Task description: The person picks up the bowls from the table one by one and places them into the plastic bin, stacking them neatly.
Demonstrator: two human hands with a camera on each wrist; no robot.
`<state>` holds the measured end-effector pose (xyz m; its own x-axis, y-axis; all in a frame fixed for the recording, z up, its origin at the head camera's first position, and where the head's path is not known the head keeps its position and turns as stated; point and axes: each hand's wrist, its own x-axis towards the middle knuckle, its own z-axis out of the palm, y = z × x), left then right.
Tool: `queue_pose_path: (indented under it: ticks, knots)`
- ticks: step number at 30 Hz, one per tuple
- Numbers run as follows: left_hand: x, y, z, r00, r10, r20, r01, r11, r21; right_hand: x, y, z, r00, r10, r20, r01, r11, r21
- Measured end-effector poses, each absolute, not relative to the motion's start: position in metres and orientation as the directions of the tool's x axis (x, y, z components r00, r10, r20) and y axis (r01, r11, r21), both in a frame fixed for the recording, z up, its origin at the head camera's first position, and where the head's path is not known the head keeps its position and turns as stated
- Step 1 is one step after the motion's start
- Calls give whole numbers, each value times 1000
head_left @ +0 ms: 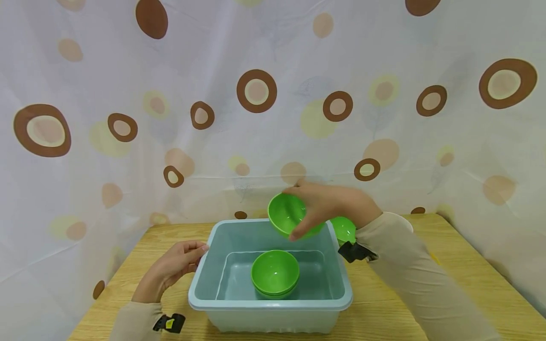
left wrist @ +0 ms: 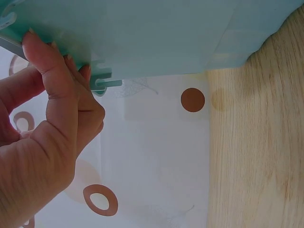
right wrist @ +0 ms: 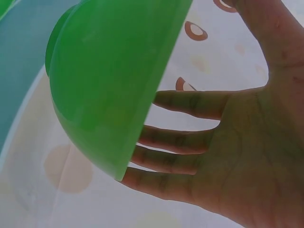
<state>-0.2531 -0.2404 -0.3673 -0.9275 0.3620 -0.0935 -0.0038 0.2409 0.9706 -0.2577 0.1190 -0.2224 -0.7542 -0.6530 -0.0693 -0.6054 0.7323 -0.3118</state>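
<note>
My right hand [head_left: 326, 203] holds a green bowl [head_left: 285, 214] by its rim, tilted above the right back part of a pale blue plastic basin [head_left: 273, 305]. In the right wrist view the bowl's smooth outer side [right wrist: 109, 80] faces the camera, with the fingers along its rim. Inside the basin, more green bowls [head_left: 275, 272] sit stacked on the floor near the front. My left hand [head_left: 181, 260] grips the basin's left rim. The left wrist view shows that hand's fingertips [left wrist: 54, 50] tucked up under the rim, against the outer wall.
Right of the basin, another green bowl [head_left: 342, 229] stands on the wooden table [head_left: 384, 303], partly behind the right forearm. A white rim [head_left: 398, 220] shows behind that forearm. A patterned curtain [head_left: 273, 142] hangs close behind the table.
</note>
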Motion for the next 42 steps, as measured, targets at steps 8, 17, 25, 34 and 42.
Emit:
queue_pose_path:
  ticks: [8,17,25,34,42]
  knots:
    - [-253,-241,-368,-923,372,-99,-12,229,973,-261,98,-235,-735,-674,-80,-632,722,-281]
    - [-252,-241,-367,-924,371,-95,-8,229,973,-265,82,-252,-743,-655,-134,-602,743,-294]
    - [-252,-242,-367,-924,371,-92,-7,224,975,-268,72,-263,-748,-643,-166,-592,759,-270]
    - [-253,-242,-369,-923,373,-95,-10,222,975,-270,61,-277,-744,-638,-199,-586,765,-265]
    - [-253,-240,-368,-922,376,-91,-6,222,975,-270,52,-290,-756,-598,-268,-548,801,-242]
